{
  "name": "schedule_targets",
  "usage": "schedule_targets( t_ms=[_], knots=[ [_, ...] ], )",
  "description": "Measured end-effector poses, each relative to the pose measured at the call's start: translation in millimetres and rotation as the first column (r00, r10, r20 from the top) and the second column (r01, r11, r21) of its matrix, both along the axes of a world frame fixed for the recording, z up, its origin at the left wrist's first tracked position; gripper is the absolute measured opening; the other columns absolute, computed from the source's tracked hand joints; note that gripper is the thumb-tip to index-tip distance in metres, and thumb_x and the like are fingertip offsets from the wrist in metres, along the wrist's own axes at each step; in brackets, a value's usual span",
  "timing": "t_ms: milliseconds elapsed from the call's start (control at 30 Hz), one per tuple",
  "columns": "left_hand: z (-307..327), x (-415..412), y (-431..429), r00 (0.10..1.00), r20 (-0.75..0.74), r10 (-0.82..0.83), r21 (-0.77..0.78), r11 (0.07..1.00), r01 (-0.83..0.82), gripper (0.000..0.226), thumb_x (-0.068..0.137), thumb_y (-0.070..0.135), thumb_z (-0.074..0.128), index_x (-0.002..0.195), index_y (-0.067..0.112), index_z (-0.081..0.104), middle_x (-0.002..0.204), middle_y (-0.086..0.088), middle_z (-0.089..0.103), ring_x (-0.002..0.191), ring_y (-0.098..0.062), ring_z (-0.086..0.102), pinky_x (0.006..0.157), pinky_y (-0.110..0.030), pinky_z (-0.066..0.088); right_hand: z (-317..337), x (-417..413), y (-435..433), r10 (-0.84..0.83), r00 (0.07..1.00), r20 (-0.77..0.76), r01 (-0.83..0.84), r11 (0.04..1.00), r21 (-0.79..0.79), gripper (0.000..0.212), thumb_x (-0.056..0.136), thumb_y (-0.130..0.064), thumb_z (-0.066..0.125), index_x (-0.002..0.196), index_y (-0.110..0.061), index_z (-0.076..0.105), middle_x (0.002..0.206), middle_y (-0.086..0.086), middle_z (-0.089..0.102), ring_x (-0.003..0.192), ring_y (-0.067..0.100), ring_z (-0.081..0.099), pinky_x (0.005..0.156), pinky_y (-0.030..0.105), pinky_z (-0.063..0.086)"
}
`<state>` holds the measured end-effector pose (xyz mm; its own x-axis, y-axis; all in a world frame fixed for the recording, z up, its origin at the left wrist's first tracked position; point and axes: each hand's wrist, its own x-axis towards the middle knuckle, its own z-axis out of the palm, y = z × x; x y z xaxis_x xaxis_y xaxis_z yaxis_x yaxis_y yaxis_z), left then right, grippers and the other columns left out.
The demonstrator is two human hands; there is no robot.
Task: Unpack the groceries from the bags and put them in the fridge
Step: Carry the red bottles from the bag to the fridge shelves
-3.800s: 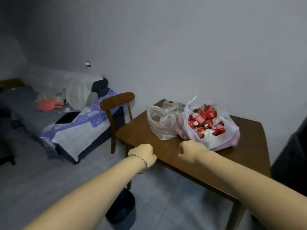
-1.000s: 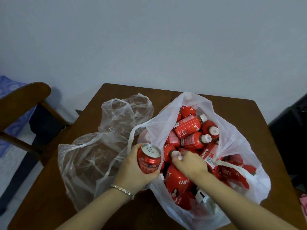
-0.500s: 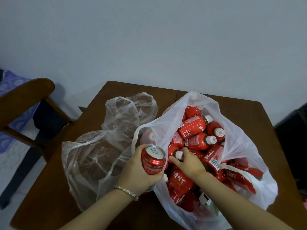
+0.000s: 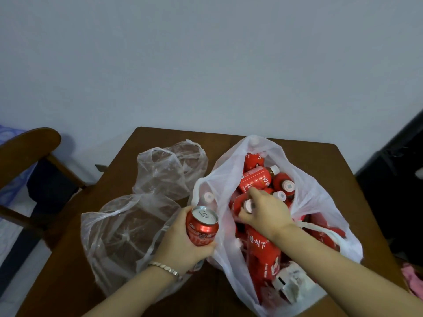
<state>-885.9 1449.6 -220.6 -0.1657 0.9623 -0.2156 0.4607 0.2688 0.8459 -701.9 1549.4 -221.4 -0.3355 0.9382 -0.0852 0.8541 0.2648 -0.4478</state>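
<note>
A white plastic bag (image 4: 320, 202) full of several red drink bottles with white caps lies open on the brown wooden table (image 4: 160, 138). My left hand (image 4: 180, 243) grips an upright red cola can (image 4: 201, 227) just outside the bag's left rim. My right hand (image 4: 265, 213) is inside the bag, its fingers curled round a red bottle (image 4: 240, 203) near its white cap. Another red bottle (image 4: 256, 180) lies just behind that hand.
Two clear, crumpled plastic bags (image 4: 123, 234) (image 4: 169, 172) lie on the table left of the white bag. A wooden chair (image 4: 25, 145) stands at the left. A dark object (image 4: 393, 191) stands right of the table. A pink thing (image 4: 412, 277) shows at the right edge.
My right hand has moved deeper into the bag and lifted a capped red bottle. My left hand holds the can in nearly the same spot.
</note>
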Motion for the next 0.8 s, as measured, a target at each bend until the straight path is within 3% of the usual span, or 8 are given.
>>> schedule_targets(
  t_ms=[167, 300, 400, 467, 567, 667, 800],
  knots=[
    [15.3, 3.4, -3.7, 0.999, -0.036, 0.028, 0.052, 0.998, -0.027, 0.068, 0.056, 0.017, 0.087, 0.101, 0.043, 0.044, 0.105, 0.015, 0.061, 0.097, -0.001, 0.060, 0.083, -0.020, 0.049, 61.4, 15.6, -6.8, 0.151, 0.986, 0.070, -0.163, 0.963, 0.215, 0.025, 0.083, -0.039, 0.057, 0.083, -0.020, 0.041, 0.083, -0.002, 0.055, 0.075, 0.022, 0.057, 0.067, 0.038, 0.049],
    [41.6, 12.7, -21.8, 0.992, -0.038, 0.118, 0.104, 0.988, -0.113, 0.068, 0.058, 0.019, 0.087, 0.105, 0.041, 0.044, 0.105, 0.017, 0.059, 0.098, 0.002, 0.058, 0.075, -0.008, 0.045, 100.7, 13.3, -15.6, 0.321, 0.941, 0.109, -0.338, 0.905, 0.259, 0.027, 0.082, -0.043, 0.057, 0.082, -0.023, 0.039, 0.075, -0.007, 0.049, 0.073, 0.018, 0.053, 0.061, 0.029, 0.042],
    [67.4, 25.9, -47.8, 0.968, -0.107, 0.225, 0.178, 0.963, -0.204, 0.068, 0.062, 0.020, 0.085, 0.107, 0.041, 0.039, 0.096, 0.027, 0.052, 0.084, 0.020, 0.049, 0.062, 0.004, 0.039, 120.6, 6.0, -24.7, 0.463, 0.878, 0.122, -0.477, 0.825, 0.302, 0.028, 0.080, -0.040, 0.059, 0.080, -0.021, 0.038, 0.069, -0.010, 0.043, 0.067, 0.016, 0.048, 0.053, 0.022, 0.030],
    [79.9, 33.8, -68.7, 0.927, -0.149, 0.345, 0.245, 0.921, -0.304, 0.070, 0.061, 0.018, 0.085, 0.110, 0.038, 0.038, 0.093, 0.028, 0.049, 0.080, 0.024, 0.046, 0.063, 0.006, 0.037, 128.1, -1.9, -34.8, 0.569, 0.811, 0.132, -0.579, 0.753, 0.311, 0.028, 0.079, -0.040, 0.060, 0.083, -0.019, 0.042, 0.072, -0.007, 0.047, 0.067, 0.016, 0.049, 0.053, 0.021, 0.031],
    [91.9, 48.3, -109.1, 0.853, -0.112, 0.511, 0.244, 0.846, -0.475, 0.073, 0.061, 0.017, 0.085, 0.115, 0.035, 0.039, 0.095, 0.022, 0.053, 0.082, 0.016, 0.051, 0.059, 0.002, 0.041, 136.1, -14.7, -59.0, 0.688, 0.711, 0.146, -0.697, 0.661, 0.279, 0.030, 0.075, -0.041, 0.064, 0.085, -0.020, 0.044, 0.080, -0.004, 0.055, 0.072, 0.017, 0.054, 0.061, 0.027, 0.041],
    [101.5, 59.5, -169.4, 0.750, -0.100, 0.654, 0.265, 0.744, -0.613, 0.075, 0.060, 0.019, 0.086, 0.116, 0.035, 0.038, 0.100, 0.020, 0.052, 0.087, 0.008, 0.054, 0.061, -0.002, 0.043, 143.8, -32.6, -102.8, 0.799, 0.582, 0.153, -0.805, 0.538, 0.252, 0.031, 0.073, -0.043, 0.066, 0.084, -0.026, 0.042, 0.082, -0.006, 0.054, 0.075, 0.015, 0.053, 0.060, 0.023, 0.037],
    [116.6, 80.6, -259.6, 0.585, -0.094, 0.806, 0.286, 0.585, -0.759, 0.071, 0.060, 0.017, 0.087, 0.107, 0.035, 0.037, 0.098, 0.020, 0.053, 0.090, 0.001, 0.057, 0.066, -0.003, 0.045, 154.7, -53.1, -178.4, 0.905, 0.373, 0.205, -0.922, 0.337, 0.189, 0.034, 0.074, -0.045, 0.065, 0.094, -0.026, 0.043, 0.091, -0.004, 0.055, 0.086, 0.017, 0.056, 0.068, 0.027, 0.043]
  ],
)
